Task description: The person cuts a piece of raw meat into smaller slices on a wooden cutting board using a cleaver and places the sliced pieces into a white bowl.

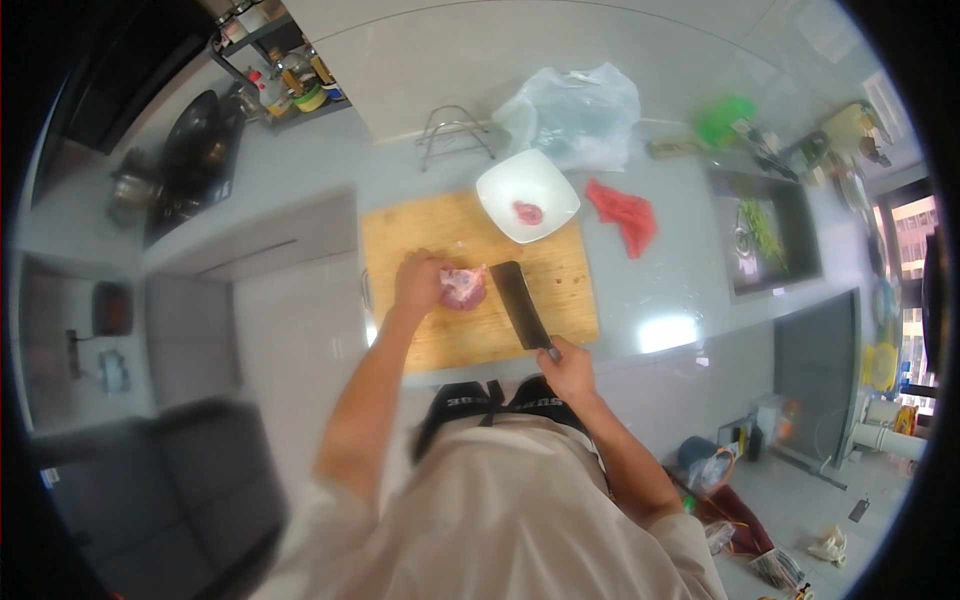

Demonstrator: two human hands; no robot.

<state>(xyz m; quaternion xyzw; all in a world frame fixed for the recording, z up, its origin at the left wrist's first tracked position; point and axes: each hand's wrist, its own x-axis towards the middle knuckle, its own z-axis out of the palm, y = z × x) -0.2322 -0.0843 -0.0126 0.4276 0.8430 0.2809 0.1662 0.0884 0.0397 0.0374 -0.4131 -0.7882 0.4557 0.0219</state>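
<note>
On a wooden cutting board (pixel 420 341) lies a piece of raw meat (pixel 463 290), dark pink with whitish fat on its upper side. My left hand (pixel 420 283) grips the meat's left end. In my right hand (pixel 568 369) is the handle of a cleaver (pixel 519 304). Its broad dark blade slants up and left over the board, a short gap to the right of the meat. A white square bowl (pixel 499 193) overlaps the board's far edge, with a small piece of raw meat (pixel 528 213) inside. Tiny scraps dot the board.
A red plastic bag (pixel 624 214) lies right of the bowl, and a translucent plastic bag (pixel 574 112) stands behind it beside a wire rack (pixel 455 135). Green vegetables (pixel 760 229) are in the sink (pixel 802 259) at right. A wok (pixel 193 131) sits on the stove at left.
</note>
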